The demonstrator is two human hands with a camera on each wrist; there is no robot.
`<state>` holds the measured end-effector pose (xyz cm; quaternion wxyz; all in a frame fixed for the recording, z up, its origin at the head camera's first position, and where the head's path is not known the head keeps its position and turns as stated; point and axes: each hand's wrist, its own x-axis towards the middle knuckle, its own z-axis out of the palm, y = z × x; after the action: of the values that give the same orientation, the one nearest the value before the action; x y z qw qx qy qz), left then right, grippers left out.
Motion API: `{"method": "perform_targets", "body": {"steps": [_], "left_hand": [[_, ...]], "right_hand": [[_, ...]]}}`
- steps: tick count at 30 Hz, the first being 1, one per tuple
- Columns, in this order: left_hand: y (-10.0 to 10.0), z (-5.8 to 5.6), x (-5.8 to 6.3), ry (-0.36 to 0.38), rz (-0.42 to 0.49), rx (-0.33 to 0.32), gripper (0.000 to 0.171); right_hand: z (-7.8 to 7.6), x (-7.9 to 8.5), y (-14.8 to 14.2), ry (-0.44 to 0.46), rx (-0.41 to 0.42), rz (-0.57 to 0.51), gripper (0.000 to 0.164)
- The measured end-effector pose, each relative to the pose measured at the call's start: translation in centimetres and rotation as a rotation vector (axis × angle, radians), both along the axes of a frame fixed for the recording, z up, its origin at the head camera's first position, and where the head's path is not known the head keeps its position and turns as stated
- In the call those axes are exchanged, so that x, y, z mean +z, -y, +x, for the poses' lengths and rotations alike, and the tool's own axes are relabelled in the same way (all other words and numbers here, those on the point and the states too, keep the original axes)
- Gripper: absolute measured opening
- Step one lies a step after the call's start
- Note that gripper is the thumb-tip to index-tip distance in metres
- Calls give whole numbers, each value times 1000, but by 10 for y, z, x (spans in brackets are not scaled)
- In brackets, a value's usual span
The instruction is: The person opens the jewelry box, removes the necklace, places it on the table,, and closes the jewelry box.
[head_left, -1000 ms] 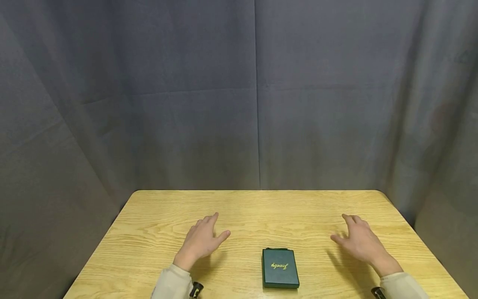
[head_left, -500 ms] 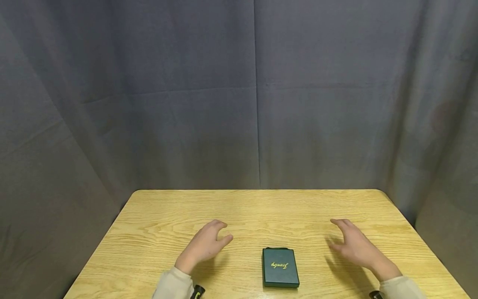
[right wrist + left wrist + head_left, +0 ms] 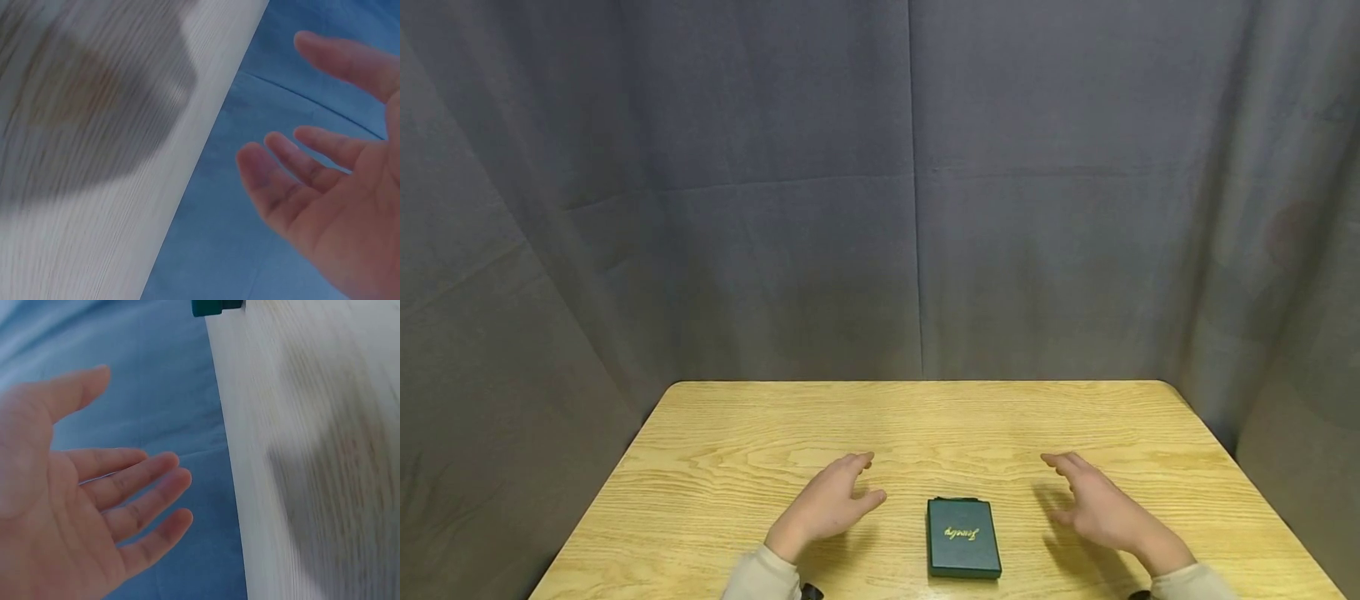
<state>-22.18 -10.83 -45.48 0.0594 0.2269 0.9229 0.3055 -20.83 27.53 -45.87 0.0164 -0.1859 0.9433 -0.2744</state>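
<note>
A flat dark green jewelry box [image 3: 963, 550] with gold lettering lies on the wooden table, its writing upside down in the head view. A dark cord or ribbon loop shows at its far edge. To the left of the box hovers my left hand [image 3: 829, 505], thumb apart and fingers loosely extended, holding nothing. My right hand [image 3: 1103, 510] is raised over the table on the other side, its palm turned inward and bare. In the left wrist view a green corner of the box [image 3: 207, 306] shows at the top edge.
The wooden table [image 3: 737, 433] has rounded far corners. Behind it and along both sides hang grey curtains [image 3: 790, 250]. A dark band [image 3: 811, 592] shows at the left wrist, below the light sleeve.
Both hands have moved inward toward the box and slightly nearer to me, the left one rightward and the right one leftward. The box has stayed in place.
</note>
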Motion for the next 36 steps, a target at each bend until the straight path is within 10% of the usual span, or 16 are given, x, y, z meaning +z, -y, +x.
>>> {"method": "perform_targets", "body": {"steps": [36], "left_hand": [[-37, 15, -15, 96, -123, -136, 105]], "right_hand": [[12, -9, 43, 173, 228, 52, 99]]}}
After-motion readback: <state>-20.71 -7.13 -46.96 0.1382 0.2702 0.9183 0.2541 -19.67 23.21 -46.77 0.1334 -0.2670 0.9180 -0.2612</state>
